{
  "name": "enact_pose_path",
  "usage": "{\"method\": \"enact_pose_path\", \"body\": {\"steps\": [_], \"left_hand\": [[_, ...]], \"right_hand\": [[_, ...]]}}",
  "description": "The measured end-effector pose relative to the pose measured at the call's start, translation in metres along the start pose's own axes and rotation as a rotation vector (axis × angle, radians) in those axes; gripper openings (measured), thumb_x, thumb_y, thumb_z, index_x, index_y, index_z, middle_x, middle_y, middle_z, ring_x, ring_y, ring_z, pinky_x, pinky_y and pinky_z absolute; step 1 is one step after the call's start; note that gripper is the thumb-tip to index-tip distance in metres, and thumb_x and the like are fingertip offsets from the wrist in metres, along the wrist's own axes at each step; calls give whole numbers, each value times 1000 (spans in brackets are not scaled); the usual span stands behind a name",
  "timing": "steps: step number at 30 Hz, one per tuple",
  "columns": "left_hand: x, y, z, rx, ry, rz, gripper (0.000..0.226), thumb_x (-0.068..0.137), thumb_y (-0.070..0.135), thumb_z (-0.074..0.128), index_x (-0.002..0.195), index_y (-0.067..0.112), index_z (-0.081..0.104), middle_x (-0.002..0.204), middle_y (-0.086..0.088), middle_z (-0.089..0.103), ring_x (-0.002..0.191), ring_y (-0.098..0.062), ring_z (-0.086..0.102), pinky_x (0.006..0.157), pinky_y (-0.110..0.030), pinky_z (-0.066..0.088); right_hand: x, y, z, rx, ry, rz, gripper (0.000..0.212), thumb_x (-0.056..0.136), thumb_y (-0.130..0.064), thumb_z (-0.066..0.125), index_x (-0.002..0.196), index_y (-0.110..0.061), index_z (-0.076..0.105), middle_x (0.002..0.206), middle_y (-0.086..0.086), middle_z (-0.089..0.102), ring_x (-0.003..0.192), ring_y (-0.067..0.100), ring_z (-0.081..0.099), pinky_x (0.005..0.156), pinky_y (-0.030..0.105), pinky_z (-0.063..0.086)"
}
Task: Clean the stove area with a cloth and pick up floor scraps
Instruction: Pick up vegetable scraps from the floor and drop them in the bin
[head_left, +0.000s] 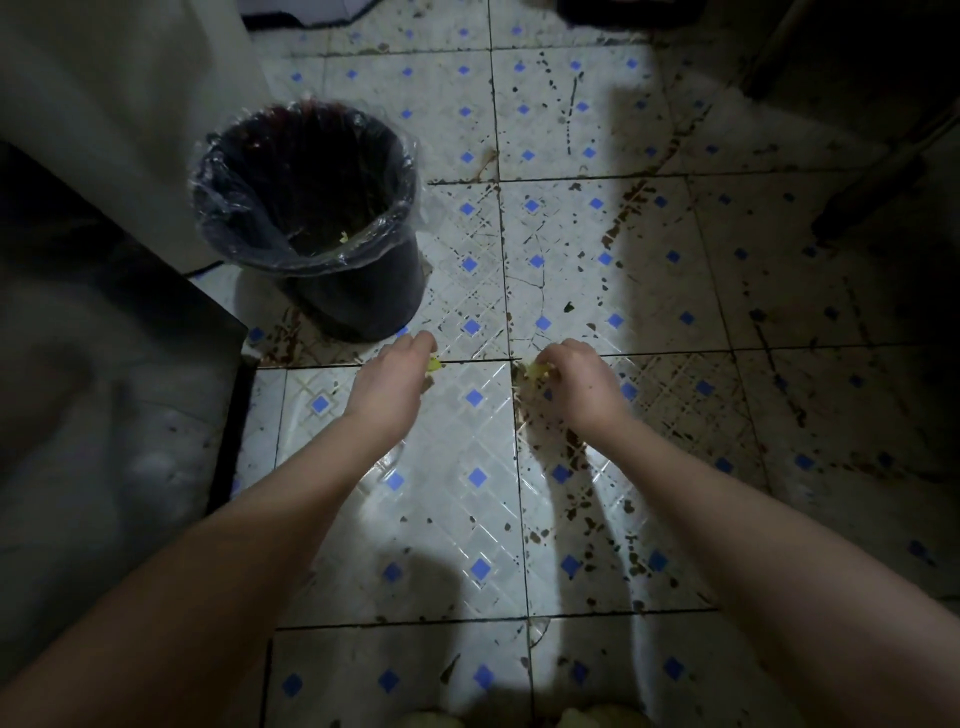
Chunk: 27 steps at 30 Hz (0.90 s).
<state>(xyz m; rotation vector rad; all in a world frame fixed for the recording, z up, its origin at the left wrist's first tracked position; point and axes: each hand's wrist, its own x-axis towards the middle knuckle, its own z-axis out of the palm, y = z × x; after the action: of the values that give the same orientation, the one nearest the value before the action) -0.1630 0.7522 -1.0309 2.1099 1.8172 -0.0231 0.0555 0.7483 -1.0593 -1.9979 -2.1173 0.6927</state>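
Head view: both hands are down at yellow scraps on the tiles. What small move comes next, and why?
Probably lift the left hand toward the lined bin: it pinches a small yellow scrap, and the bin stands just beyond it, while the right hand grips a yellow scrap clump.

3 scraps in your view.
- Yellow-green scrap (434, 364): small, leafy, pinched at fingertips of your left hand (396, 375), over tile joint near bin (374, 296); touching floor or lifted, cannot tell.
- Pale yellow scrap cluster (537, 370): crumpled, at tile joint, under curled fingers of your right hand (583, 382).
- Tiny yellow scrap (343, 237): lies inside bin, low on clear liner, well apart from other 2.
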Motion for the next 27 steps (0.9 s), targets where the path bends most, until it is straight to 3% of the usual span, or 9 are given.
{"method": "enact_pose_path", "body": {"steps": [3, 7, 13, 21, 27], "left_hand": [[-3, 0, -6, -11, 19, -1, 34, 88, 7, 58, 121, 11, 47, 114, -13, 54, 101, -32, 56, 72, -37, 41], [-10, 1, -7, -24, 21, -11, 37, 86, 1, 55, 121, 10, 47, 116, -14, 53, 102, -34, 55, 72, -38, 40], [-16, -1, -14, -36, 17, -37, 44, 82, -1, 62, 122, 9, 48, 117, -15, 53, 100, -36, 56, 67, -35, 33], [-17, 3, -18, -11, 43, 12, 44, 82, -3, 59, 122, 11, 47, 116, -13, 53, 100, -34, 56, 68, -34, 34], [-14, -4, -2, 16, -22, 20, 34, 90, 9, 56, 122, 13, 46, 117, -11, 55, 103, -31, 55, 74, -39, 42]], "right_hand": [[-2, 4, -6, 56, 56, 59, 35, 81, 9, 54, 109, -10, 63, 106, 9, 61, 98, 27, 56, 82, 44, 51], [-6, 8, -8, 140, 130, 132, 31, 81, 7, 59, 104, -13, 65, 102, 5, 63, 91, 20, 58, 80, 38, 53], [-6, 8, -16, 160, 160, 119, 26, 89, 2, 52, 106, -13, 65, 107, 6, 63, 94, 21, 59, 83, 41, 54], [-6, -3, -5, 108, 65, 67, 30, 86, 0, 55, 106, -20, 64, 108, 1, 65, 96, 20, 60, 78, 37, 52], [2, -5, 16, 71, -6, 22, 27, 86, -5, 51, 105, -20, 63, 109, 3, 64, 100, 25, 58, 78, 36, 48]]}}
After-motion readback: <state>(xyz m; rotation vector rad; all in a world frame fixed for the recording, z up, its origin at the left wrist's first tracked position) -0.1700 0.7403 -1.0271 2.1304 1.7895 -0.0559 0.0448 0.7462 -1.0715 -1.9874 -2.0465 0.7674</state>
